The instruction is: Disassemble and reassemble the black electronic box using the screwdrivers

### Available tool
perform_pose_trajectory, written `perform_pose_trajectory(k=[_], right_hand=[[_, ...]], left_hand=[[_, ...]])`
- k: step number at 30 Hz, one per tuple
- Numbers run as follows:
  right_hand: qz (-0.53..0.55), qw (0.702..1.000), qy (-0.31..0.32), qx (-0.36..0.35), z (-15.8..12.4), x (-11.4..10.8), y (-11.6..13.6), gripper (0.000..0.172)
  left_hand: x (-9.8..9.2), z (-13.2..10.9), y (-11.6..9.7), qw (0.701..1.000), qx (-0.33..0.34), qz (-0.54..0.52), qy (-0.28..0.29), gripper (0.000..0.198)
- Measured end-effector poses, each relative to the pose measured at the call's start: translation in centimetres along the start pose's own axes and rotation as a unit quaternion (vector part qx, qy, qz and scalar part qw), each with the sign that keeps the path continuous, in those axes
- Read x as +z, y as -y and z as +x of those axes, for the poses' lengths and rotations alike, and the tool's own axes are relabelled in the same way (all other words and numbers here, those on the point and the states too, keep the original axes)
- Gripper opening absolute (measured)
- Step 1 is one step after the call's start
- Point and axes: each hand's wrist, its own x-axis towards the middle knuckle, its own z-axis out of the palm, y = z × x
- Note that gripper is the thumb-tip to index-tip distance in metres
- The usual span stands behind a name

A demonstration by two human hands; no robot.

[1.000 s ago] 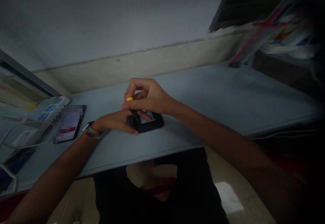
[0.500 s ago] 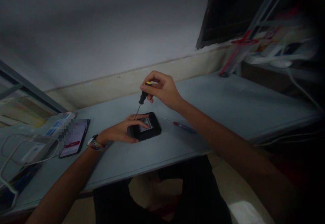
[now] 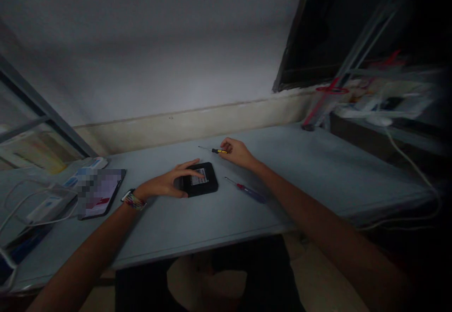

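A flat black square box [image 3: 211,180] with a white printed label lies on the table. My left hand [image 3: 169,182] spans its left part, thumb at the near edge, one finger across the label and another by the far edge, holding it down. To the right and farther back, my right hand [image 3: 238,152] has its fingers curled at the handle end of a black-and-yellow screwdriver [image 3: 216,151], which lies low over the table with its shaft pointing left. Nearer me, a second screwdriver [image 3: 249,191] with a red collar and a dark translucent handle rests between box and right forearm.
On the left are a phone [image 3: 102,194], a white power strip [image 3: 84,170] and looping white cables [image 3: 38,199]. The wall [image 3: 176,119] runs along the table's back edge. A clear container with a red rim [image 3: 318,107] stands at the back right.
My right hand has lowered the black-and-yellow screwdriver from upright over the box to lying flat behind it, and moved slightly right. My left hand stays on the box. The view has tilted up.
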Motion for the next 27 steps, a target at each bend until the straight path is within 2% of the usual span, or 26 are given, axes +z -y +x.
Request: perform_pose_trajectory(k=[2, 6, 10, 12, 14, 18, 21, 23, 25, 27], right_hand=[[-0.077, 0.997, 0.023, -0.02, -0.1, 0.2, 0.5, 0.024], [-0.205, 0.976, 0.063, -0.028, -0.7, -0.1, 1.6, 0.034], [-0.299, 0.95, 0.088, -0.017, -1.4, -0.6, 2.6, 0.054], [-0.329, 0.939, 0.096, -0.017, -1.6, -0.7, 2.9, 0.059], [-0.348, 0.932, 0.098, -0.016, -1.7, -0.7, 3.1, 0.058], [-0.364, 0.928, 0.075, -0.008, -1.7, -0.5, 3.7, 0.05], [-0.369, 0.928, 0.045, -0.012, -1.9, -1.2, 4.6, 0.046], [-0.359, 0.931, 0.044, -0.045, -2.2, -2.2, 5.5, 0.035], [-0.336, 0.933, 0.09, -0.089, -2.6, -3.1, 6.4, 0.023], [-0.321, 0.931, 0.136, -0.108, -3.0, -3.8, 7.3, 0.028]], left_hand=[[-0.6, 0.2, 0.8, 0.999, -0.019, -0.03, -0.022, 0.073], [-1.4, 1.4, 3.8, 0.984, -0.085, -0.055, -0.148, 0.043], [-1.3, 2.8, 7.0, 0.941, -0.136, -0.061, -0.303, 0.029], [-1.1, 3.0, 7.9, 0.921, -0.148, -0.048, -0.356, 0.027], [-1.0, 3.0, 8.3, 0.914, -0.153, -0.039, -0.372, 0.024], [-0.9, 2.9, 8.5, 0.915, -0.162, -0.032, -0.367, 0.022], [-0.9, 2.9, 8.4, 0.918, -0.157, -0.02, -0.363, 0.021], [-0.9, 3.0, 8.4, 0.919, -0.152, -0.013, -0.363, 0.02], [-0.8, 2.9, 8.4, 0.92, -0.148, -0.011, -0.363, 0.02], [-0.8, 2.9, 8.4, 0.92, -0.147, -0.01, -0.364, 0.02]])
